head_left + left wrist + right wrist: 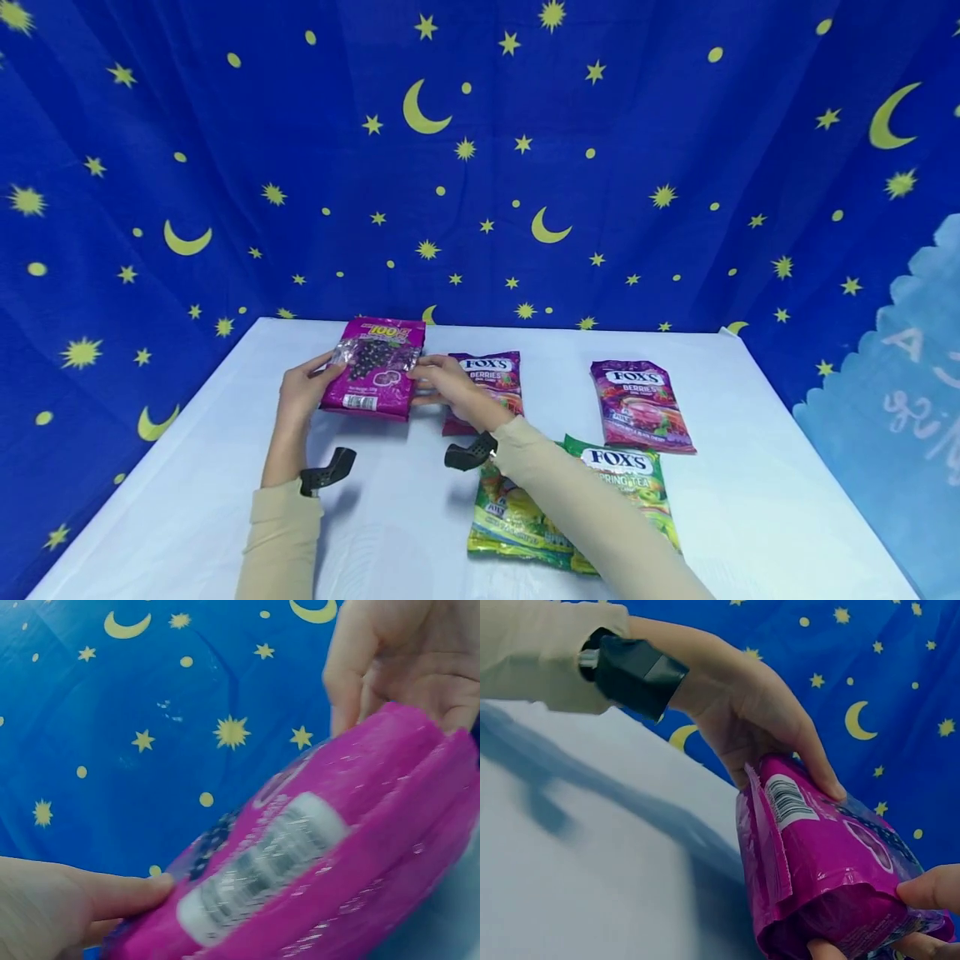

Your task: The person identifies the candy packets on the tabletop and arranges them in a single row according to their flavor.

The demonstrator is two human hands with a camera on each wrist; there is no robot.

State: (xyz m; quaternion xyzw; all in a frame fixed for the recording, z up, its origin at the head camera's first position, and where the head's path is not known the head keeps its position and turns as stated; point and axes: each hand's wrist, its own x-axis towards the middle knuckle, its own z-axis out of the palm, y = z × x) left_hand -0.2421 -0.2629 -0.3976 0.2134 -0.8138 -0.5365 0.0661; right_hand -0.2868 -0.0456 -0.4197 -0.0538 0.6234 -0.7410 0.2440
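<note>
A magenta candy bag point(384, 388) with a grape picture and "100" on it is held up at the left back of the table. My left hand point(302, 390) grips its left edge, thumb on the front, as the thumb point(127, 894) in the left wrist view shows. On the other edge my right hand point(457, 387) pinches the bag, with its thumb and fingers point(930, 889) on either side in the right wrist view. A white barcode label point(262, 866) shows near the bag's lower end. Behind the right hand lies a purple Fox's Berries bag point(495, 367), partly covered.
Another Fox's Berries bag point(645, 408) lies at the right on the white table point(390, 517). Green and yellow Fox's Spring Tea bags point(517, 529) overlap near the front, partly under my right sleeve point(592, 517). A blue star-patterned curtain point(495, 192) stands behind the table.
</note>
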